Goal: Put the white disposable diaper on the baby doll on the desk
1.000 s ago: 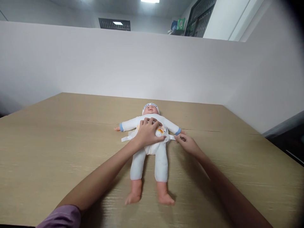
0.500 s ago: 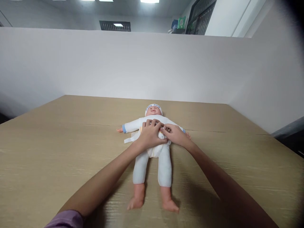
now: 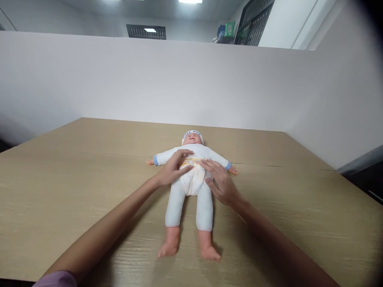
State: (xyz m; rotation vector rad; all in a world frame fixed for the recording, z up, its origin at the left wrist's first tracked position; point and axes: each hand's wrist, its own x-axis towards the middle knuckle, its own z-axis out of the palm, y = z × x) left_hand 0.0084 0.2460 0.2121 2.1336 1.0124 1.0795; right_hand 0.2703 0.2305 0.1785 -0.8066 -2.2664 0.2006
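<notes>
A baby doll (image 3: 175, 203) in a white suit with blue cuffs and a printed white cap lies on its back, arms spread and feet toward me. Around its hips is a white diaper (image 3: 191, 183) with a coloured band at the waist. My left hand (image 3: 173, 167) rests at the left side of the diaper, thumb and fingers apart. On the opposite side, my right hand (image 3: 220, 181) lies over the diaper's edge with its fingers stretched out. Both hands cover the diaper's side fastenings.
The doll lies on a wide wood-coloured table (image 3: 89, 179) with a thin seam across it. A white partition (image 3: 179, 79) stands behind the table and on the right. Beyond it, a green package (image 3: 229, 29) sits near a dark barred window.
My left hand has moved left off the middle of the diaper. My right hand has opened from a pinch at the waist and flattened on its side. The white tab at the left no longer shows.
</notes>
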